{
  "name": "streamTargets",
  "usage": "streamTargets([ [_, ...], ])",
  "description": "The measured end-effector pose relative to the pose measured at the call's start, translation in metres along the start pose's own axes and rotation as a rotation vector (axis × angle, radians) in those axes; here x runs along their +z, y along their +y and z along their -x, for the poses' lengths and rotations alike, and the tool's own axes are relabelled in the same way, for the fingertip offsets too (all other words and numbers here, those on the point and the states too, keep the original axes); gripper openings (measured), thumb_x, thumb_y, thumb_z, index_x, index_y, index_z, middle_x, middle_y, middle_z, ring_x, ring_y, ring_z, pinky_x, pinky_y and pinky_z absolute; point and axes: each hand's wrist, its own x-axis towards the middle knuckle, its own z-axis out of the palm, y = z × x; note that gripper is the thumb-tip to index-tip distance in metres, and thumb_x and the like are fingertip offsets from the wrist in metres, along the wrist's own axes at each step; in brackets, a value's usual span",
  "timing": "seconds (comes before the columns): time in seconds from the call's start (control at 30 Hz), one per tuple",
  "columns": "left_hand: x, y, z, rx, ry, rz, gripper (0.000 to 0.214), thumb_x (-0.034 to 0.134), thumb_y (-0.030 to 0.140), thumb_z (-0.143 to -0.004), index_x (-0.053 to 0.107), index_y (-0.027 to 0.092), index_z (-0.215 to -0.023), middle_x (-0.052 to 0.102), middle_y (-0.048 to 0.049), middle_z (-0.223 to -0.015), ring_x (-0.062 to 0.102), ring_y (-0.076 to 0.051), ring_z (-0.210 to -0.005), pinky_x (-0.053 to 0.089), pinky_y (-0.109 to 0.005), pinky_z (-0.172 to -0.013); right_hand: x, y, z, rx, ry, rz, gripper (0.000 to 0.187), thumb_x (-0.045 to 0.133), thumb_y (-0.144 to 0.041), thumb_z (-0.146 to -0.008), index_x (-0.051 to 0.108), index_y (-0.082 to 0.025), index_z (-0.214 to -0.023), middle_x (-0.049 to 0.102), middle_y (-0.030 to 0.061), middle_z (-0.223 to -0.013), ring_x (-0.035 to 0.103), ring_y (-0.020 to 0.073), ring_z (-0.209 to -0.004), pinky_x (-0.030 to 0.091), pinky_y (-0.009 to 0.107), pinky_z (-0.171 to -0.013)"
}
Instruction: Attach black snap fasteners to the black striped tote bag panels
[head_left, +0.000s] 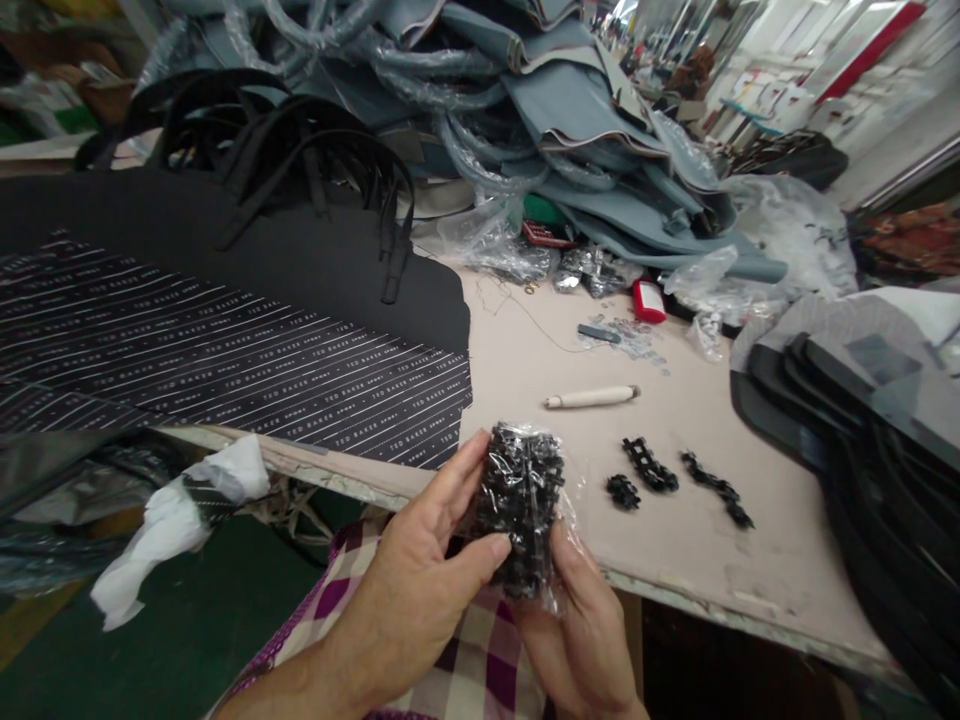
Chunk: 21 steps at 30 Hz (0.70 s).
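Both my hands hold a clear plastic bag of small black buckles (519,512) just in front of the table's near edge. My left hand (420,590) grips the bag's left side, thumb pressed on its front and fingers behind it. My right hand (581,625) supports the bag from below and the right, fingers closed on the plastic. Three short rows of black buckles (649,467) lie on the beige table (675,545) just right of the bag. A cream-handled awl (592,397) lies farther back.
Black printed fabric (225,350) covers the table's left half, with black straps (300,160) behind it. A heap of grey-blue bag panels (570,110) fills the back. A red-and-white item (648,300) and plastic bags sit mid-table. Stacked black pieces (862,440) lie at right. White cloth (172,520) hangs low left.
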Motion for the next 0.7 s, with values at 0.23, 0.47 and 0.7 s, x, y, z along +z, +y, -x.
streamTargets([
  [0.23,0.0018,0.0043,0.0026,0.008,0.003,-0.02,0.075,0.065,0.014,-0.081,0.036,0.026,-0.149,0.04,-0.0018,-0.155,0.034,-0.021,-0.143,0.017,-0.04,-0.124,-0.0036,0.0011,0.0015,-0.014,0.001,-0.017,0.03,0.07,-0.039,-0.084,0.074,-0.029,-0.112,0.073,0.0045,-0.116,0.068,0.0204,-0.102,0.053,0.037,-0.096],
  [0.47,0.0017,-0.001,0.0057,0.025,0.009,-0.103,0.072,0.062,0.012,-0.082,0.038,0.03,-0.148,0.041,0.0008,-0.154,0.037,-0.019,-0.142,0.023,-0.037,-0.123,-0.0081,0.0036,0.0023,-0.045,-0.024,0.071,0.053,0.083,-0.027,-0.07,0.067,-0.024,-0.12,0.073,0.0084,-0.115,0.068,0.0239,-0.102,0.053,0.038,-0.094],
  [0.7,0.0015,-0.0007,0.0061,0.044,-0.013,-0.134,0.071,0.063,0.011,-0.081,0.041,0.03,-0.146,0.046,-0.0002,-0.151,0.039,-0.021,-0.141,0.026,-0.036,-0.122,-0.0039,0.0042,0.0025,-0.048,0.067,0.175,0.049,0.08,-0.024,-0.072,0.065,-0.019,-0.119,0.074,0.0083,-0.108,0.068,0.0234,-0.096,0.054,0.036,-0.087],
])
